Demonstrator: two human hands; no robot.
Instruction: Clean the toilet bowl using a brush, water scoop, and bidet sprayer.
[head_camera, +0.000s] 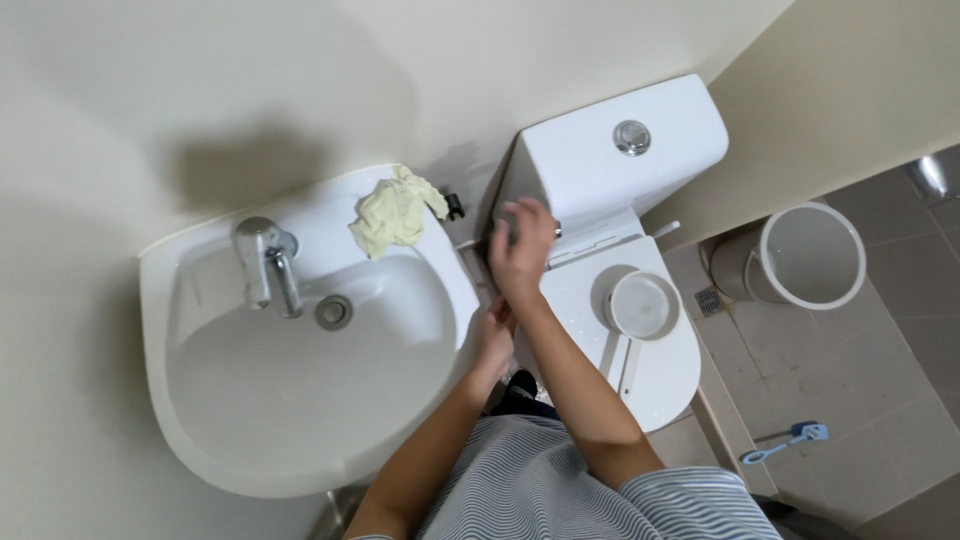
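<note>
Both hands sit mid-frame between sink (200, 420) and toilet (650, 380): right hand (522, 245) spread near the tank (610, 150), left hand (493, 335) curled, can't tell on what. Guessing I'm wiping; cloth (392, 215) waits upper left.

Bathroom, seen from above
Cloth (393, 215) on the sink (200, 400) rim's back right corner by the tap (268, 265); bucket (812, 255) and brush (785, 443) on the floor (880, 400).

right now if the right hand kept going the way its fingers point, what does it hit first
Most likely the white toilet tank. The right hand points up the picture with its fingertips already at the tank's lower front corner. Depth from above is unclear, so it may slip just beside the tank toward the wall.
</note>
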